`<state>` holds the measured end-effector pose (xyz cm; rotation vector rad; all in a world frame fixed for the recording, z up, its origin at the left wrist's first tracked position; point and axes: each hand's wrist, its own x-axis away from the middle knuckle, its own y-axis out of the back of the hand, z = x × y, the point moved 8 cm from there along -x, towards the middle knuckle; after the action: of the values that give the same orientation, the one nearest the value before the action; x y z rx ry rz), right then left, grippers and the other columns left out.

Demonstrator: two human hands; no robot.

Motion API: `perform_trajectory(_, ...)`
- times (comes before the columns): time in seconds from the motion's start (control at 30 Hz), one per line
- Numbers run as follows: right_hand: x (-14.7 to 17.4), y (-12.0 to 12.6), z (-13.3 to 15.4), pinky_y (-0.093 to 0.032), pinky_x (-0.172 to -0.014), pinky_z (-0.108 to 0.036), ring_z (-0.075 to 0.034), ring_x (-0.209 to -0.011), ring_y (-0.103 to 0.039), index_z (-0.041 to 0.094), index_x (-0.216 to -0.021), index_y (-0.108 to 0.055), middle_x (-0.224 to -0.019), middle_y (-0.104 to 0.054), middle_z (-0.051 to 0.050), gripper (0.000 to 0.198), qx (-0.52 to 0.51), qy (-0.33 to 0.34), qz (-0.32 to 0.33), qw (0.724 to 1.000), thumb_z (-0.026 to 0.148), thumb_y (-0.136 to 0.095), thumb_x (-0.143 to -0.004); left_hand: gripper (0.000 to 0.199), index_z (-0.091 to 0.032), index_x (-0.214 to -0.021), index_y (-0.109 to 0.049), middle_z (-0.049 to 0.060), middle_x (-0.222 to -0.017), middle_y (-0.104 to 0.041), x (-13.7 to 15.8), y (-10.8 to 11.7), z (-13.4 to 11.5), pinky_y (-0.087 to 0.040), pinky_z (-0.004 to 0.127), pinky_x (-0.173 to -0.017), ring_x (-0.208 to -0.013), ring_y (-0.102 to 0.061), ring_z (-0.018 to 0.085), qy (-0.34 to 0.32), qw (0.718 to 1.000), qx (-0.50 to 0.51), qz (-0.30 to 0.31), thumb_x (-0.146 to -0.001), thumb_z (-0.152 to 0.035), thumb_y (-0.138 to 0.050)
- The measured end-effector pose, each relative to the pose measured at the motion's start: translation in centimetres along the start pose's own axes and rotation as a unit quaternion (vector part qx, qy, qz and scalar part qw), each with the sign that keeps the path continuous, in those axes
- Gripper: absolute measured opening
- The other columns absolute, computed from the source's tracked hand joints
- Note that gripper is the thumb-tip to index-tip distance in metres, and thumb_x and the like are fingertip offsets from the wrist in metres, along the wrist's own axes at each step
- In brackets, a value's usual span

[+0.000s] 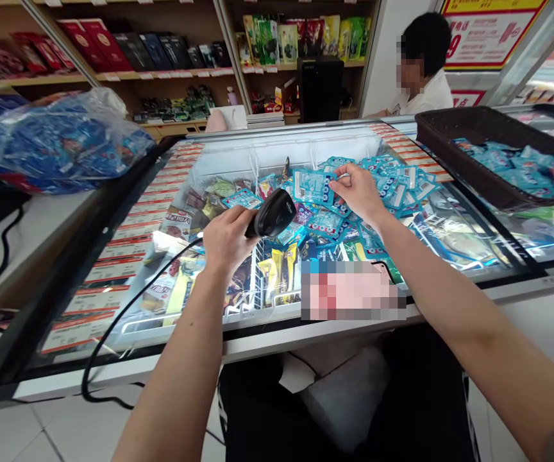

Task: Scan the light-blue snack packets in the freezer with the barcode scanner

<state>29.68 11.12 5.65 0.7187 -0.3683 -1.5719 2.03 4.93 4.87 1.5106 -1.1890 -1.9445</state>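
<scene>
My left hand [229, 234] is wrapped round the handle of a black barcode scanner [275, 213], whose head points right over the glass top of a chest freezer. Its black cable [135, 298] trails down to the left. Between the thumb and fingers of my right hand [358, 191] is the right end of a blue packet [312, 186], back side with printed text facing up. Scanner head and packet are close together. A heap of similar blue packets [404, 189] lies on the glass under and beyond my right hand.
A phone [354, 292] lies at the freezer's front edge. A dark basket [474, 119] with more blue packets stands at right. At left sits a clear bag of blue packets [65, 144]. Behind the freezer is a person [426, 64], with stocked shelves further left.
</scene>
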Motion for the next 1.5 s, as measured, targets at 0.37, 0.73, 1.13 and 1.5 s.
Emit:
perform_trajectory(0.37,0.1,-0.4,0.0,-0.060,-0.079,-0.043,-0.026,-0.084,-0.074,0.021,-0.130,-0.058,-0.097,-0.076,-0.004,0.035,0.002,-0.007,0.012,1.000,0.032,-0.056,-0.097,0.031,-0.025,-0.112,-0.071,0.006,-0.099,-0.073,-0.3,-0.2,-0.6,-0.043,0.031,-0.074,-0.093,-0.067,0.022,-0.005,1.000,0.002,0.016,-0.085,-0.027,-0.057)
perform_trajectory(0.73,0.3,-0.6,0.1,-0.061,-0.074,-0.041,-0.023,-0.075,-0.073,0.022,-0.127,-0.058,-0.091,-0.076,-0.003,0.033,-0.036,0.003,0.016,0.999,0.029,-0.055,-0.095,0.029,-0.025,-0.111,-0.071,0.006,-0.097,-0.073,-0.2,0.0,-0.9,-0.042,0.031,-0.071,-0.090,-0.067,0.022,-0.014,1.000,-0.013,0.014,-0.085,-0.027,-0.057)
perform_trajectory(1.13,0.6,-0.4,0.6,-0.060,-0.076,-0.040,-0.024,-0.079,-0.074,0.021,-0.127,-0.059,-0.094,-0.076,-0.003,0.033,-0.019,-0.003,0.014,1.000,0.031,-0.055,-0.095,0.028,-0.024,-0.111,-0.070,0.006,-0.097,-0.072,-0.2,0.0,-0.8,-0.040,0.031,-0.069,-0.090,-0.067,0.022,-0.021,1.000,-0.008,0.006,-0.085,-0.028,-0.058)
perform_trajectory(1.5,-1.6,3.1,-2.9,-0.050,-0.103,-0.045,-0.029,-0.100,-0.071,0.013,-0.124,-0.062,-0.089,-0.075,-0.009,0.033,0.088,0.001,-0.114,0.990,0.020,-0.052,-0.094,0.027,-0.025,-0.108,-0.069,0.006,-0.102,-0.072,0.3,1.0,2.3,-0.039,0.030,-0.070,-0.092,-0.066,0.022,0.065,0.998,-0.003,-0.017,-0.084,-0.031,-0.059)
